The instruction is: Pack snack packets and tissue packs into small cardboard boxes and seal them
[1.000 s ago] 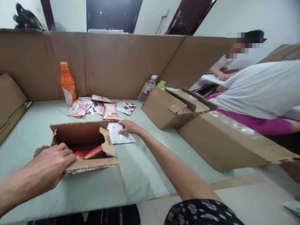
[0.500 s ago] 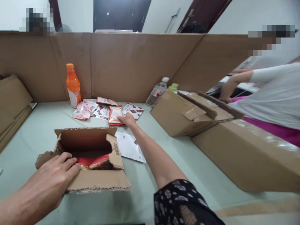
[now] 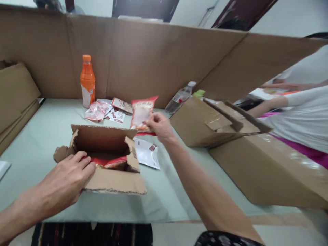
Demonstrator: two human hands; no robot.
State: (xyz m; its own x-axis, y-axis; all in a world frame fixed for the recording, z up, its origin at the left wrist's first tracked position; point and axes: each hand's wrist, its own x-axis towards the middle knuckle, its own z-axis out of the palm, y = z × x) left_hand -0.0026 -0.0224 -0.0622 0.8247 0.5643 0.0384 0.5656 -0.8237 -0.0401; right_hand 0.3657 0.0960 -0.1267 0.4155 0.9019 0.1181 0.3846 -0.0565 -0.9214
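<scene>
My right hand (image 3: pixel 162 127) pinches the right edge of a red-and-white snack packet (image 3: pixel 140 114), which stands upright above the table behind the box. A red strip shows under it; I cannot tell whether it belongs to the same packet. With fingers curled over its near left side, my left hand (image 3: pixel 73 174) grips the open cardboard box (image 3: pixel 115 181). Inside that box lies a red food packet (image 3: pixel 110 162), partly covered by the walls. A white pouch (image 3: pixel 147 153) rests flat just right of the box.
Behind lie a pink packet (image 3: pixel 95 111) and several small packets beside an orange bottle (image 3: pixel 87 82). A clear bottle (image 3: pixel 180 97) leans near cardboard boxes (image 3: pixel 197 126) on the right. A cardboard wall (image 3: pixel 153 58) bounds the back. A person (image 3: pixel 304 109) stands at right.
My right hand has lifted the snack packet off the pile and moved it slightly right. My left hand stays on the box. The camera view has tilted down.
</scene>
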